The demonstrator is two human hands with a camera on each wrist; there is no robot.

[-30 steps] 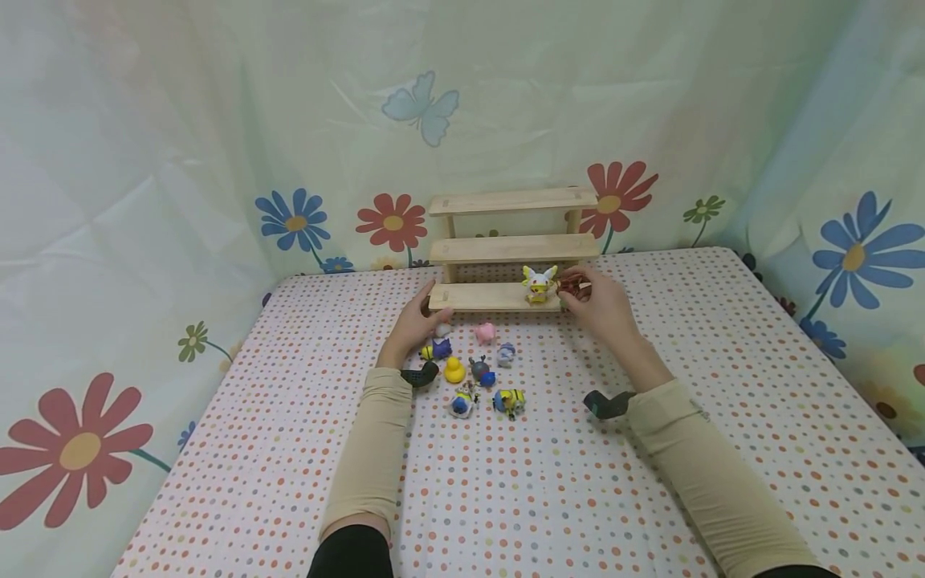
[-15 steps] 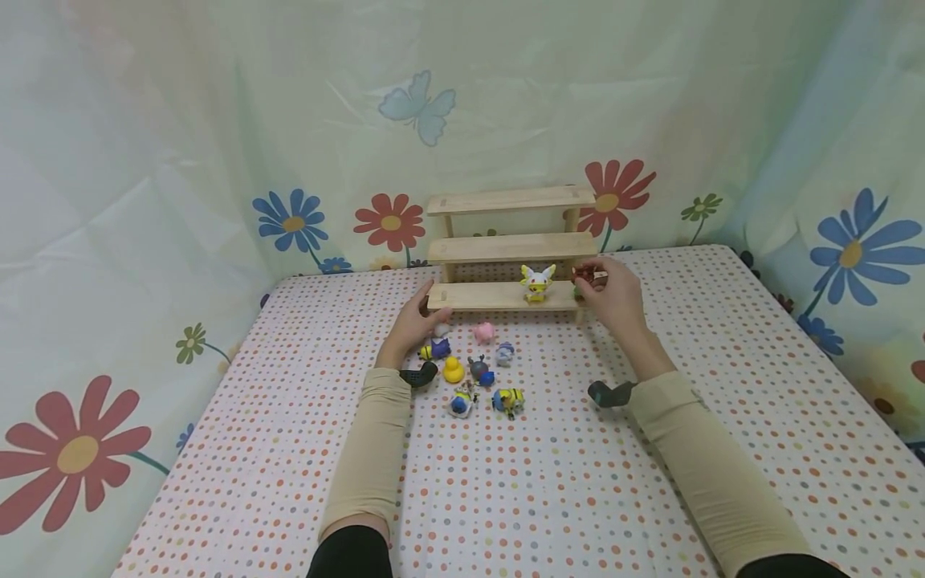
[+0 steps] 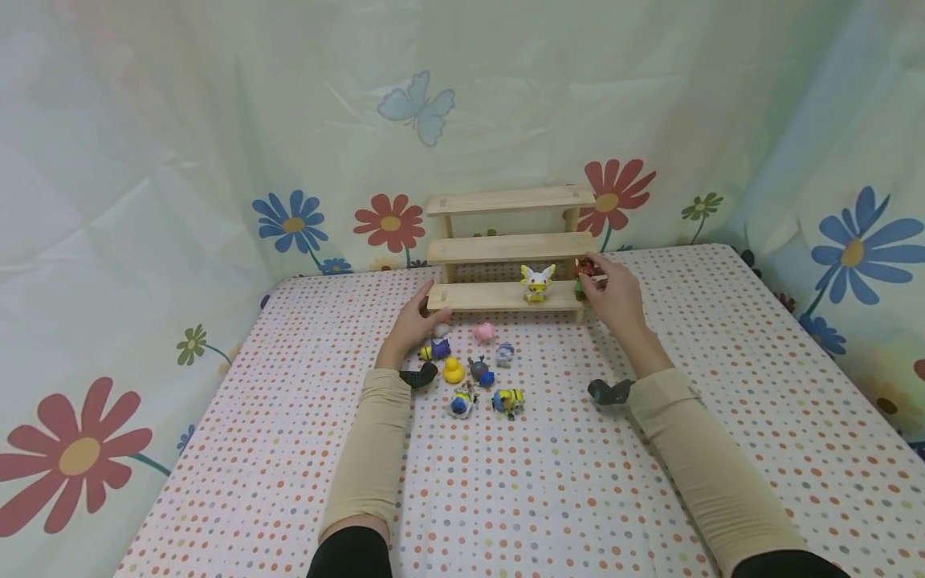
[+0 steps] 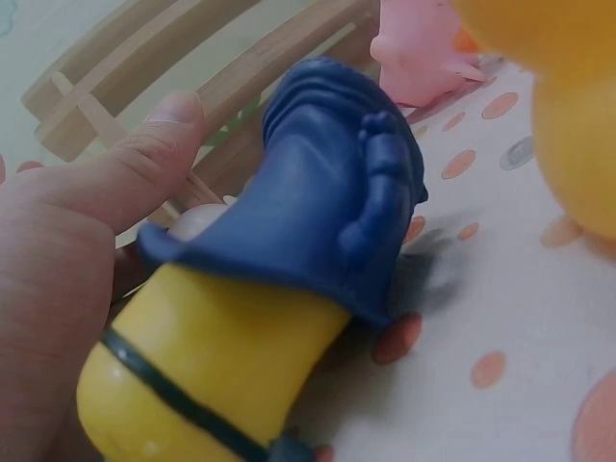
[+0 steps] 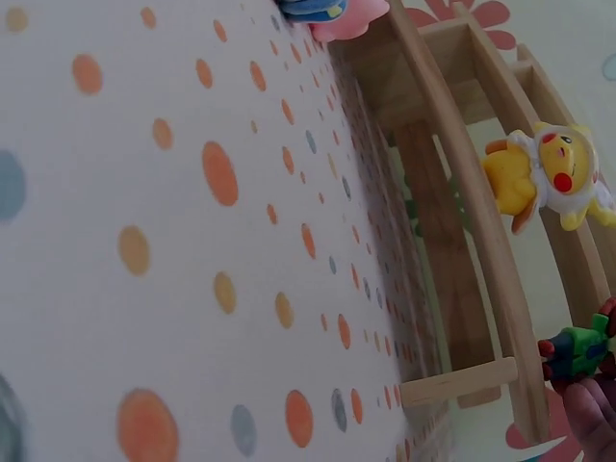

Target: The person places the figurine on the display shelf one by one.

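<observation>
At the right end of the lowest step of a three-tier wooden shelf (image 3: 477, 298), my right hand (image 3: 616, 299) pinches a small red-topped, green-bodied figurine (image 5: 577, 352). It stands upright, feet at the board's edge in the right wrist view. A yellow Pikachu figurine (image 3: 537, 283) in a white hood stands left of it on the same step. My left hand (image 3: 410, 326) grips the shelf's lower left end, its thumb (image 4: 159, 159) along the front. Close to that hand lies a yellow figure in blue clothing (image 4: 308, 212), with a pink pig (image 3: 484, 333) farther right.
Several toys lie on the dotted tablecloth before the shelf, among them a yellow duck (image 3: 453, 370), a grey-and-blue figure (image 3: 480, 370) and a blue-and-yellow striped figure (image 3: 509, 402). The upper two boards (image 3: 513, 248) overhang behind the lowest step. A flowered curtain hangs behind.
My right hand has moved right with the figurine, away from Pikachu to the step's end. The figurine now shows more upright between the fingers. My left hand has stayed on the shelf.
</observation>
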